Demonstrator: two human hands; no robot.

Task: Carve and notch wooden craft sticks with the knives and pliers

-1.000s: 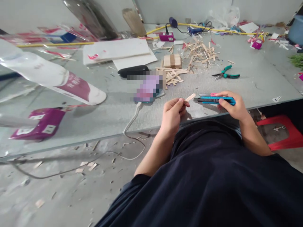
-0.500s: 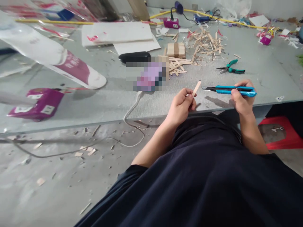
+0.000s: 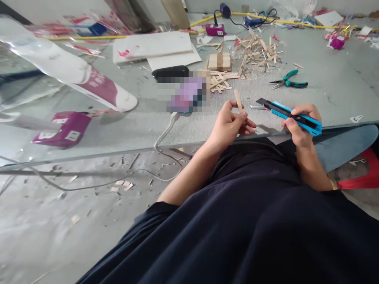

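Note:
Between thumb and fingers, my left hand [image 3: 229, 121] pinches a wooden craft stick [image 3: 238, 101] that points up, its rounded end free. My right hand [image 3: 304, 123] is closed round the blue handle of a utility knife [image 3: 291, 115], whose dark blade end points up and left toward the stick. The knife and stick are apart. Both hands are over the front edge of the table [image 3: 142, 128]. Beyond the right hand lie pliers [image 3: 288, 81] with green handles. Loose craft sticks [image 3: 220, 83] and a banded bundle of sticks [image 3: 219, 62] lie behind the left hand.
A pixelated phone-like object [image 3: 186, 94] has a white cable [image 3: 166, 132] running off the table edge. Left of it are a white and maroon package [image 3: 100, 85] and a purple power block [image 3: 63, 128]. A heap of sticks [image 3: 260, 51] lies farther back. A red stool [image 3: 365, 173] stands at right.
My right hand has turned the utility knife, so its blade end now angles upward. The craft stick in my left hand has swung from leaning right to leaning slightly left.

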